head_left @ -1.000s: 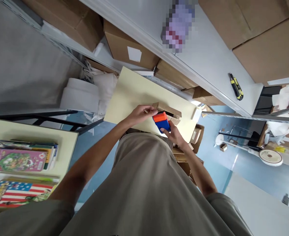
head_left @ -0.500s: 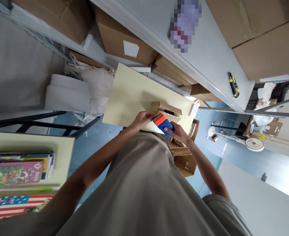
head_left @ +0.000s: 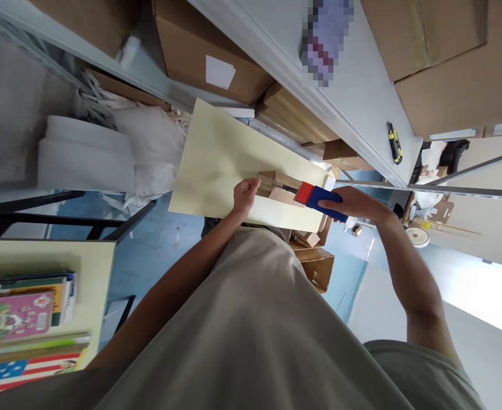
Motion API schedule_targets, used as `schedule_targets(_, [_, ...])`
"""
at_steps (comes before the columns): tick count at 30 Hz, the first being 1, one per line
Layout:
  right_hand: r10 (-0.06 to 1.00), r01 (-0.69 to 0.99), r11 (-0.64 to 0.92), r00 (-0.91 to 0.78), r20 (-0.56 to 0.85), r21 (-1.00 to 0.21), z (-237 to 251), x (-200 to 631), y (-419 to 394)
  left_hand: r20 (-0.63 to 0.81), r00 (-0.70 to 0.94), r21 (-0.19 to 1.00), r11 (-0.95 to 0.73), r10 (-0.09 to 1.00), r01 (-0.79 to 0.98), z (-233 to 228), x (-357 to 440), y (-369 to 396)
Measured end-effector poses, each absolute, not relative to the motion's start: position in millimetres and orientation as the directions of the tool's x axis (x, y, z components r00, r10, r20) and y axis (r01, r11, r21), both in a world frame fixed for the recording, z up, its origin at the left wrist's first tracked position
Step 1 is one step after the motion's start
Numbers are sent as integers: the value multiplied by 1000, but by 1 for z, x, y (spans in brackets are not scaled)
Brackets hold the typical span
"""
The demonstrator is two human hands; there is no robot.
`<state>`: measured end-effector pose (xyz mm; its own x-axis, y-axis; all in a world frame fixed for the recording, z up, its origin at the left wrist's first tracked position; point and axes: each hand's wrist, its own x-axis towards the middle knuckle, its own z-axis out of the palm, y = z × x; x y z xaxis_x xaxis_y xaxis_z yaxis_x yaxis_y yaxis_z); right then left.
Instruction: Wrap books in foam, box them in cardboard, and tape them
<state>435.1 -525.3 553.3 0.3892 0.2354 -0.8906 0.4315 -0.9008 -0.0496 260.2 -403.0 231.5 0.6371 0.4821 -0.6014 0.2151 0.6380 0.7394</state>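
My right hand [head_left: 353, 202] is wrapped around a blue and red tape dispenser [head_left: 321, 200], its red end pointing left. My left hand [head_left: 246, 195] is closed in a pinch at the left, and a see-through strip of tape [head_left: 272, 184] appears to run from its fingertips toward the dispenser. Beneath the strip a small brown cardboard box [head_left: 283, 195] lies on the pale yellow table [head_left: 217, 154]. The strip and the dispenser partly cover the box, so whether the tape touches it I cannot tell.
Overhead, a grey shelf [head_left: 362, 108] carries a yellow and black utility knife [head_left: 395, 143] and large cartons [head_left: 451, 74]. White wrapping rolls [head_left: 84, 154] stand left. Books [head_left: 16, 313] lie on a side table at lower left. Open cardboard boxes [head_left: 317, 267] sit below the table's right end.
My right hand has swung right and slightly up with the dispenser, away from my left hand. A gap spanned by the strip has opened between them. The view has shifted slightly.
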Motion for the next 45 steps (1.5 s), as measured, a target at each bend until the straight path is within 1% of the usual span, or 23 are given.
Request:
schedule_targets(5, [208,475,-879,427,-880,23,548,437,-495,-650,583,702,678,487,217,223,272,-416])
schedule_targets(10, [149,503,-855,467,-872,123,542,436,-478,-676,578,679,691,457,249,215,277,-427])
schedule_targets(13, [189,574,-799,521,-832,178,535,432,-474,-686,563,679,683,461,269,209,282,-435])
schedule_targets(16, [227,604,-778,530,-817,175,528,428,-473,-693,544,676,689,473,261,203,290,-443])
schedule_targets(20, [235,602,-778,543,-806,179,521,423,-472,-675,536,697,676,506,240,197,297,-454])
schedule_targets(25, [241,591,-790,543,-804,163,517,416,-466,-621,522,776,552,585,305,186,298,-462])
schedule_targets(29, [241,619,-764,533,-811,181,516,411,-459,-646,490,761,549,586,346,182,293,-461])
schedule_targets(31, [219,627,-751,534,-817,209,516,410,-457,-574,559,810,513,599,283,185,285,-459])
schedule_targets(33, [200,633,-738,535,-821,233,516,410,-457,-407,691,889,432,598,150,194,274,-459])
schedule_targets(35, [197,645,-725,532,-823,243,517,409,-457,-225,805,941,338,549,32,204,265,-460])
schedule_targets(36, [201,653,-717,529,-824,244,517,409,-457,-154,845,958,286,512,1,208,263,-460])
schedule_targets(38, [210,672,-698,522,-827,247,517,408,-456,-58,893,986,164,446,-18,213,265,-459])
schedule_targets(41, [203,703,-662,503,-840,260,517,407,-454,1,928,1000,16,373,-7,208,280,-451])
schedule_targets(45, [180,720,-633,493,-851,283,519,406,-451,-7,964,1000,-26,266,15,193,296,-439])
